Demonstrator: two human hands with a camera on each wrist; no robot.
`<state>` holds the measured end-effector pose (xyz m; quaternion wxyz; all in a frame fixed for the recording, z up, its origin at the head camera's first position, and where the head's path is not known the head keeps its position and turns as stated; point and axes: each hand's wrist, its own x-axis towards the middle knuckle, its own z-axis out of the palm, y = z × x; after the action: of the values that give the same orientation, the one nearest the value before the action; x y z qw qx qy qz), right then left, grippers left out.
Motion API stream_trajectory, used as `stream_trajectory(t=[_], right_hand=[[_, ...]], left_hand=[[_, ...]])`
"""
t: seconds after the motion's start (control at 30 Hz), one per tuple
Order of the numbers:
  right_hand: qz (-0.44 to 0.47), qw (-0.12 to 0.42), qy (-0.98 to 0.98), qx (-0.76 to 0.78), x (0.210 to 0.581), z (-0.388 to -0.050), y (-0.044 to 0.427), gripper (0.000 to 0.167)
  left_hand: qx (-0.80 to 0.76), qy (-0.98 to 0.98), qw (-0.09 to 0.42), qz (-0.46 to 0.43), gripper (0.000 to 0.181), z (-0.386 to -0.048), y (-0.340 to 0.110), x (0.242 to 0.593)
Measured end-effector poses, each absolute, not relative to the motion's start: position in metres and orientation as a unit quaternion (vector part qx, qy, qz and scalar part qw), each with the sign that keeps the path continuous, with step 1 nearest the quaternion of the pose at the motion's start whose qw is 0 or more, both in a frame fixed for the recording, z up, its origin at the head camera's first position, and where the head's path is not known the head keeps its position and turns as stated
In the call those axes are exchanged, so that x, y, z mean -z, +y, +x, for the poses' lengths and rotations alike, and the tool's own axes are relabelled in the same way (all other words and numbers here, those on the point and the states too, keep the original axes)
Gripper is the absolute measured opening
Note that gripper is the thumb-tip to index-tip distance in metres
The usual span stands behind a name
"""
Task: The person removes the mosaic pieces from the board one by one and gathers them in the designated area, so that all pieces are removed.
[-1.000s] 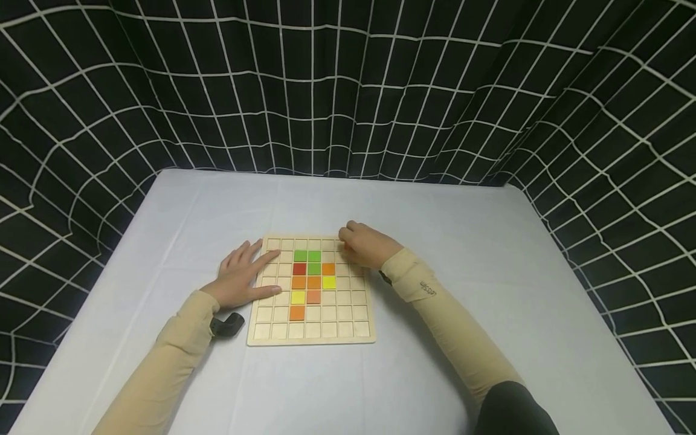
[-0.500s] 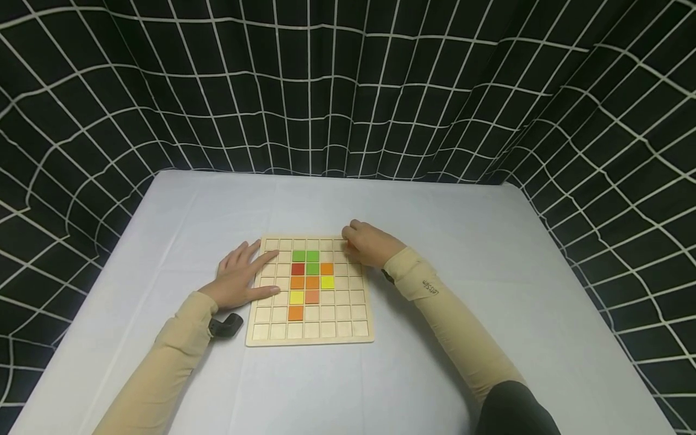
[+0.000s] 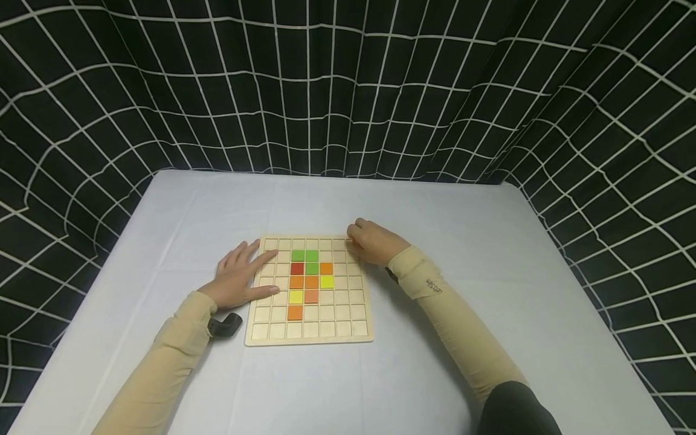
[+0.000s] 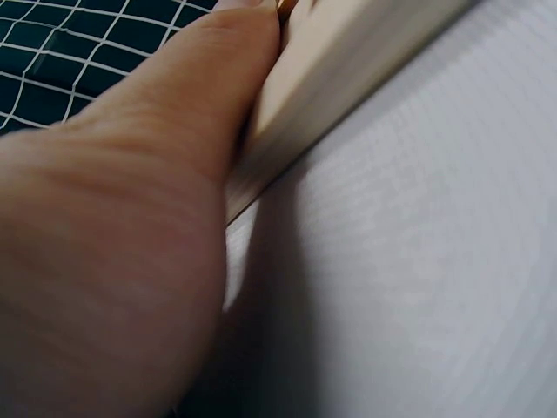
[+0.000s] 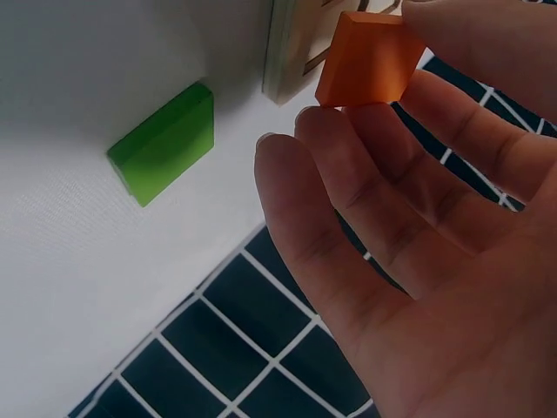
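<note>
Orange square tile (image 5: 370, 63)'s up by the far right corner of the wooden grid board (image 3: 318, 331), pinched between right hand (image 3: 374, 243) thumb and fingers. Bunch of coloured tiles (image 3: 312, 282) mid-board. Left hand (image 3: 237, 280)'s on the left edge, fingers spread. Loose green tile (image 5: 165, 146) nearby on the white tabletop (image 3: 435, 217).

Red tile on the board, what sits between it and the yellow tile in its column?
One orange tile lies between the red tile and that yellow tile, as the head view shows.
</note>
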<state>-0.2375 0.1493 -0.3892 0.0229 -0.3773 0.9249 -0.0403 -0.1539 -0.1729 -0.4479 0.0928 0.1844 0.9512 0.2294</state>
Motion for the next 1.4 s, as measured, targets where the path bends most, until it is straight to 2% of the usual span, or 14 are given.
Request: stream_trajectory(t=[0.47, 0.77, 1.4], right_hand=[[-0.362, 0.022, 0.931, 0.032, 0.388, -0.240, 0.155, 0.012], [-0.364, 0.015, 0.930, 0.046, 0.388, -0.241, 0.162, 0.011], [-0.325, 0.030, 0.945, 0.027, 0.389, -0.244, 0.174, 0.016]], left_hand=[[-0.224, 0.952, 0.094, 0.186, 0.083, -0.155, -0.173, 0.446], [-0.242, 0.949, 0.073, 0.190, 0.084, -0.156, -0.174, 0.451], [-0.228, 0.952, 0.095, 0.180, 0.083, -0.154, -0.173, 0.447]])
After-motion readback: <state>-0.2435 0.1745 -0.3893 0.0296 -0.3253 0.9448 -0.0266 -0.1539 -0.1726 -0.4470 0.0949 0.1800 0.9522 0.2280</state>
